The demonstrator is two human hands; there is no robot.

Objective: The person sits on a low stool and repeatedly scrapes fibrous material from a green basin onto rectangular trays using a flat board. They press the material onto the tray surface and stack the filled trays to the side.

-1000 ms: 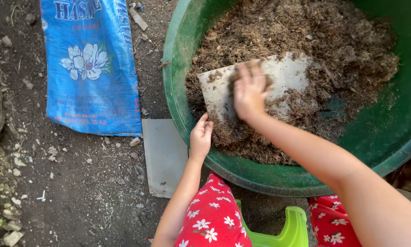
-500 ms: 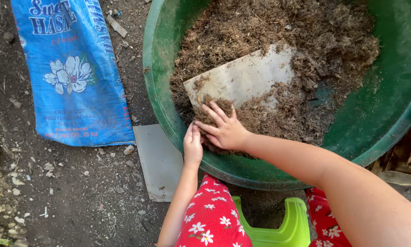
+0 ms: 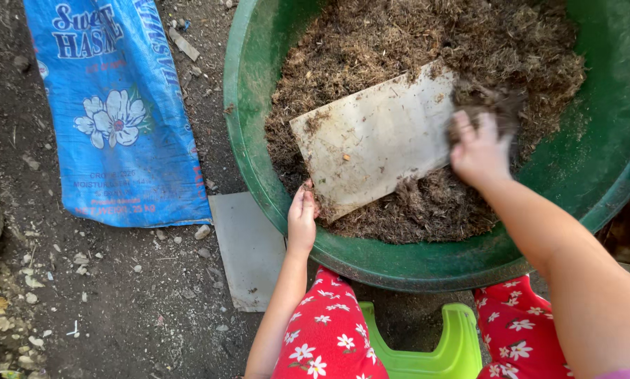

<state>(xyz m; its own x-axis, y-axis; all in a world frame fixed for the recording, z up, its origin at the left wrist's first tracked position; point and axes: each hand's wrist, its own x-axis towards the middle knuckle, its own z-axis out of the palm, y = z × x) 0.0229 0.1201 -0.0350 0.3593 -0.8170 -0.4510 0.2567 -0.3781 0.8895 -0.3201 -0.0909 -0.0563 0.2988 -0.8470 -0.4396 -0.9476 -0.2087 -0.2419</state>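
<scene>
One green tub [image 3: 259, 175], one pale board [image 3: 371, 140] in its brown mulch [image 3: 371, 42], one blue sack [image 3: 118, 119], one grey slab [image 3: 248, 249], one green stool [image 3: 434, 351], two hands: left [image 3: 302, 219], right [image 3: 479, 151]

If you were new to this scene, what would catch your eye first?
The big green tub of brown fibrous mulch fills the upper right, with a pale flat board lying in it. The left hand holds the board's near corner; the right hand pushes mulch at its far edge. A blue sack lies left.
</scene>
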